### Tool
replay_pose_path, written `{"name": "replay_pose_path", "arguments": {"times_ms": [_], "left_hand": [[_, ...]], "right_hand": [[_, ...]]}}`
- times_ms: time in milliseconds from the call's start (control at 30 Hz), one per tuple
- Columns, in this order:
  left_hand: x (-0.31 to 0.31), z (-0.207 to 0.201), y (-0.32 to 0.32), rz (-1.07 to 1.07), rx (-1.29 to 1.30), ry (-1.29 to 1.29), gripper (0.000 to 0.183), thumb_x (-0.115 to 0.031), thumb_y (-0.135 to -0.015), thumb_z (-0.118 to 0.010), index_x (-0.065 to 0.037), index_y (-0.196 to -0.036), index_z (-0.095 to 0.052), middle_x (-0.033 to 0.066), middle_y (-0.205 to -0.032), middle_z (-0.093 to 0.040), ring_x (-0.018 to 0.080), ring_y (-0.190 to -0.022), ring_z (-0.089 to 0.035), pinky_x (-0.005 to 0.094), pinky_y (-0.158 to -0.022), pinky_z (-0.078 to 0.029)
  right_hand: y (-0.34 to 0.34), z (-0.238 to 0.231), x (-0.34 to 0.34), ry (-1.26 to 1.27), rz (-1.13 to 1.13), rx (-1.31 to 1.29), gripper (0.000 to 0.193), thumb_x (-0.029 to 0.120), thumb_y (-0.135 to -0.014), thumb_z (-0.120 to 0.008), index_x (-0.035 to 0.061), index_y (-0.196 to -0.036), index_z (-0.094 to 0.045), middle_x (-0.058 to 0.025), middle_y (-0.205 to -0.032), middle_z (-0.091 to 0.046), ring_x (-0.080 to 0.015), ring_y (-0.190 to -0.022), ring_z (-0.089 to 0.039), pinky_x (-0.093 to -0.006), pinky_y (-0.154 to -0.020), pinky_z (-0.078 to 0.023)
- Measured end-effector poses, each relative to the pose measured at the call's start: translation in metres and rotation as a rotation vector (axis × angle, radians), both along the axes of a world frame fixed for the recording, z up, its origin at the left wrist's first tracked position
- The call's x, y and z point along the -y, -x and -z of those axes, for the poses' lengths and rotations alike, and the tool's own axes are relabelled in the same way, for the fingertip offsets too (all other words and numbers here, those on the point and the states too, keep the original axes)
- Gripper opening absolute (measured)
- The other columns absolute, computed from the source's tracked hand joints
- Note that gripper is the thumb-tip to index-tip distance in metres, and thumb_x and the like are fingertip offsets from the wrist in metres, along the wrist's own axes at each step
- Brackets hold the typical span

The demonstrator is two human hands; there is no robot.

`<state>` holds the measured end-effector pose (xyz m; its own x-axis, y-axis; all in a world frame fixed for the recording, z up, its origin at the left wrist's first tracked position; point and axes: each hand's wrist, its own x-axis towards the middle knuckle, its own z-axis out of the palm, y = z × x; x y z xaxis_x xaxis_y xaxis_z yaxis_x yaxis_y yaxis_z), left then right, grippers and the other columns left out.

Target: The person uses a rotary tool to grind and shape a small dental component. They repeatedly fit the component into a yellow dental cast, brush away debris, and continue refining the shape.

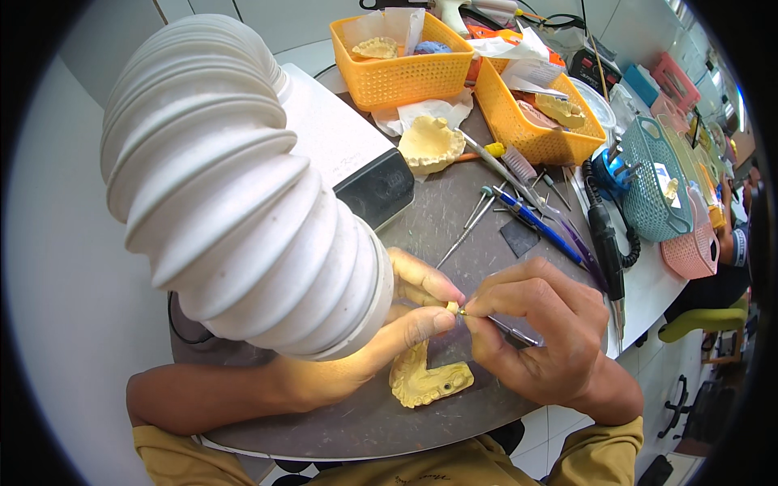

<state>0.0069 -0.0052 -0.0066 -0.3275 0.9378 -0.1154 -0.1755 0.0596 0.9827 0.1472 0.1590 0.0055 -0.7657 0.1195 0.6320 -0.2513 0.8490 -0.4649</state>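
My left hand point(409, 312), partly behind the white hose, pinches a small yellow plaster tooth piece point(452, 307) between thumb and fingers. My right hand point(539, 328) comes from the right, its thumb and index finger closed on a small brass-coloured pin point(462, 312) touching that piece. Whether the pin is fixed in the piece, I cannot tell. A slim silver tool point(515, 331) shows under my right fingers; whether it is held or lies on the table is unclear. Just below both hands, a yellow plaster dental model point(429, 383) with a dark hole at one end rests on the table.
A thick white ribbed hose point(235, 186) arches over my left forearm. Ahead stand two yellow baskets point(405, 81) point(539, 130) with plaster models, another model point(431, 146) before them. Brushes, a blue pen point(539, 225) and a black handpiece point(604, 243) lie right. Farther right are coloured baskets point(652, 182).
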Motion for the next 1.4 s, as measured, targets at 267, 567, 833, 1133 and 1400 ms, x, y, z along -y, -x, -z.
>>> {"name": "replay_pose_path", "arguments": {"times_ms": [267, 567, 833, 1133, 1400], "left_hand": [[0.0, -0.003, 0.001, 0.005, 0.004, 0.028, 0.017, 0.0, -0.096, -0.069, -0.003, -0.111, -0.061, 0.0121, -0.114, -0.064, 0.0145, -0.103, -0.064, 0.0291, -0.092, -0.055], [0.0, -0.002, 0.001, 0.007, 0.0, 0.012, 0.019, 0.003, -0.095, -0.068, -0.003, -0.111, -0.061, 0.0123, -0.115, -0.064, 0.015, -0.106, -0.064, 0.0298, -0.093, -0.055], [-0.001, -0.006, 0.003, 0.031, -0.07, 0.042, 0.018, 0.001, -0.095, -0.069, -0.004, -0.11, -0.061, 0.012, -0.115, -0.064, 0.015, -0.106, -0.063, 0.0301, -0.092, -0.055], [-0.002, -0.009, 0.004, 0.046, -0.041, 0.085, 0.018, 0.001, -0.095, -0.068, -0.004, -0.111, -0.06, 0.0121, -0.116, -0.064, 0.015, -0.107, -0.063, 0.0304, -0.093, -0.054], [-0.001, -0.01, 0.004, 0.051, -0.032, 0.086, 0.018, -0.001, -0.097, -0.067, -0.002, -0.114, -0.06, 0.0118, -0.115, -0.065, 0.0144, -0.103, -0.065, 0.0293, -0.092, -0.055]], "right_hand": [[0.001, 0.001, -0.002, -0.019, -0.018, 0.001, 0.02, -0.002, -0.07, -0.078, 0.0041, -0.085, -0.067, -0.0072, -0.079, -0.067, -0.021, -0.061, -0.066, -0.0313, -0.052, -0.052], [0.002, 0.001, -0.003, -0.024, -0.02, 0.002, 0.02, -0.001, -0.07, -0.079, 0.0041, -0.085, -0.067, -0.0076, -0.077, -0.067, -0.0211, -0.06, -0.065, -0.0314, -0.051, -0.051], [0.001, 0.001, -0.004, -0.03, -0.021, -0.005, 0.02, -0.001, -0.071, -0.079, 0.0039, -0.085, -0.067, -0.0079, -0.077, -0.068, -0.0211, -0.06, -0.066, -0.0313, -0.051, -0.051], [0.001, 0.001, -0.003, -0.027, -0.019, 0.002, 0.02, 0.0, -0.071, -0.08, 0.004, -0.086, -0.067, -0.0073, -0.078, -0.068, -0.0206, -0.06, -0.066, -0.0309, -0.052, -0.051], [0.002, 0.002, -0.004, -0.041, -0.031, -0.008, 0.021, 0.001, -0.071, -0.081, 0.0041, -0.088, -0.068, -0.0065, -0.079, -0.068, -0.0198, -0.06, -0.066, -0.031, -0.051, -0.051]]}}
